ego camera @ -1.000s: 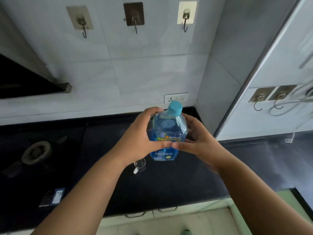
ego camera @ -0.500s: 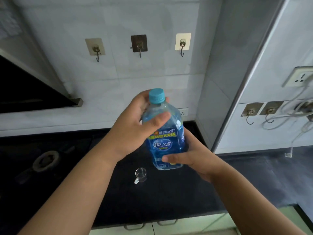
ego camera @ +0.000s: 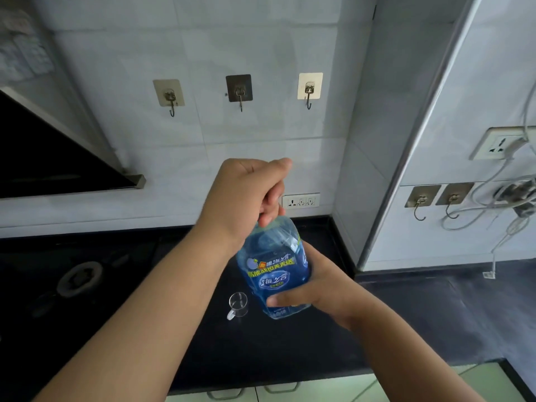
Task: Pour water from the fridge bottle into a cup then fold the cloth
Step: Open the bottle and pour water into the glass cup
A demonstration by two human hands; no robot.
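Your right hand (ego camera: 316, 288) wraps around the lower body of the clear blue plastic water bottle with its blue and green label (ego camera: 274, 274), thumb lying across the front near the base, and holds it up above the black stone table (ego camera: 290, 352), leaning a little to the left. Your left hand (ego camera: 246, 195) is curled over the top of the bottle, fingers closed around the neck so that the cap is hidden under them. The small clear glass cup with a handle (ego camera: 237, 304) stands upright on the table just left of the bottle's base, its handle pointing toward you. Further left on the same table sits the round grey gas burner (ego camera: 79, 278). On the pale tiled wall behind hang three square adhesive metal hooks (ego camera: 239, 91) in a row, and a white wall socket (ego camera: 301, 201) sits low just beyond your left hand.
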